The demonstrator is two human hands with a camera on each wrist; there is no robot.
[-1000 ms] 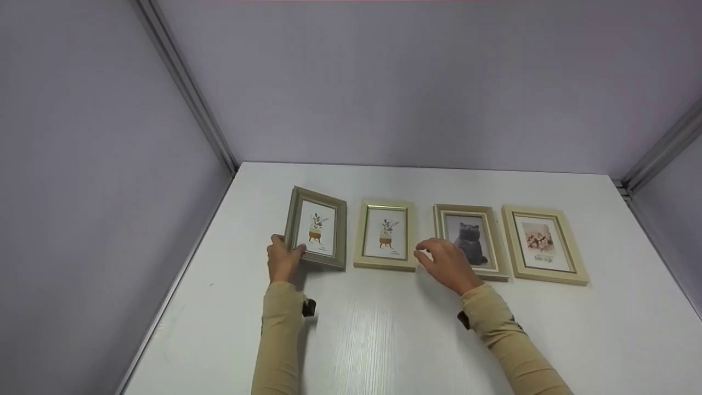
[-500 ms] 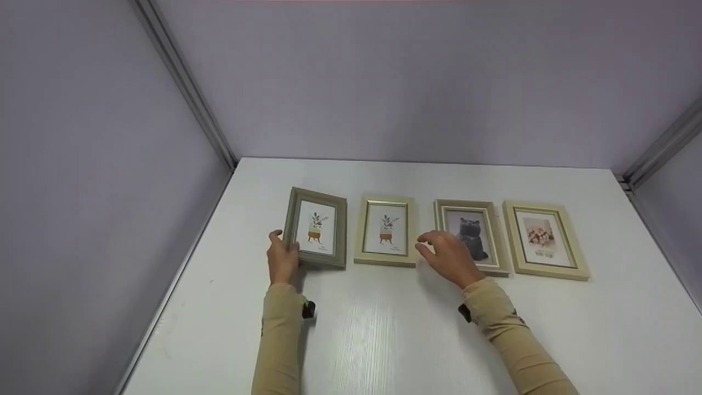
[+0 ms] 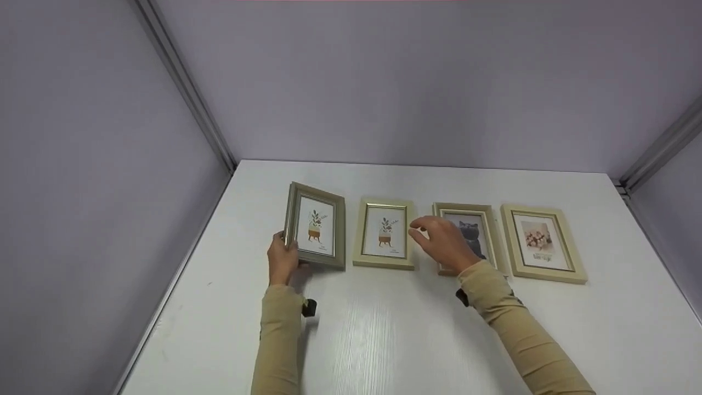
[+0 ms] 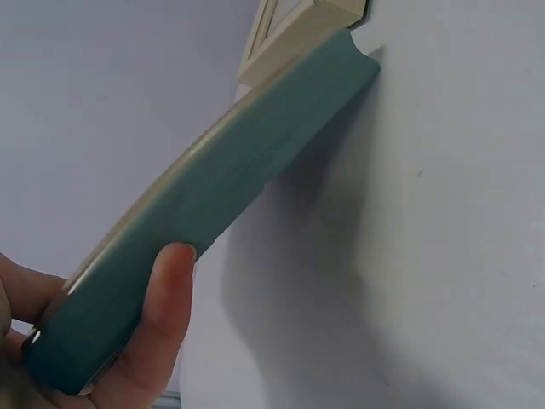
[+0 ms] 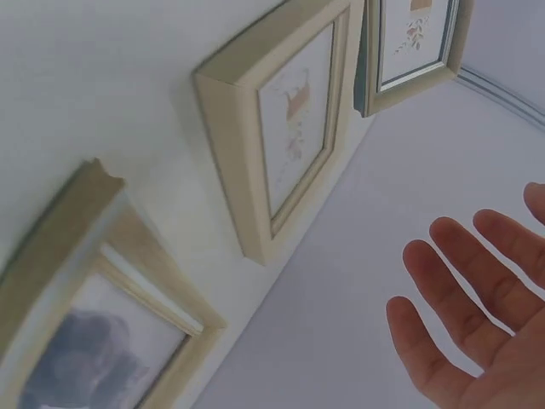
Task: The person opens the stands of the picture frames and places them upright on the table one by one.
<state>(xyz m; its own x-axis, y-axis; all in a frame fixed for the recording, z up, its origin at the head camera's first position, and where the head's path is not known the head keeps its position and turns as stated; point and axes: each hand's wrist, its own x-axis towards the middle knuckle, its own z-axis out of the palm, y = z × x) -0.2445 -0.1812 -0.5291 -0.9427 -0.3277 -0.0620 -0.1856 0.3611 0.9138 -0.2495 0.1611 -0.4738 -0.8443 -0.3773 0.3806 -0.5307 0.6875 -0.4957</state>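
Observation:
My left hand (image 3: 282, 260) grips the lower left side of a grey-green picture frame (image 3: 339, 230). That frame shows a potted-plant print and tilts, its left side raised off the table. In the left wrist view the thumb lies along the frame's teal edge (image 4: 213, 170), with fingers on the opposite face. My right hand (image 3: 445, 241) holds nothing and hovers with relaxed fingers over the left part of the cat picture frame (image 3: 496, 241), hiding some of it. Close to its fingertips is a cream picture frame (image 3: 359, 236) with the same plant print. In the right wrist view the right hand's fingers (image 5: 451, 298) are spread.
Another cream picture frame (image 3: 573, 247), with a flower picture, lies at the right end of the row. All rest on a white table (image 3: 373, 334). Grey panels enclose it, with a back wall (image 3: 384, 82) behind and a left wall (image 3: 98, 192).
The left hand's thumb has shifted from the grey-green frame's front corner to its left edge, and the frame is tilted slightly more. My right hand has moved a little toward the back wall.

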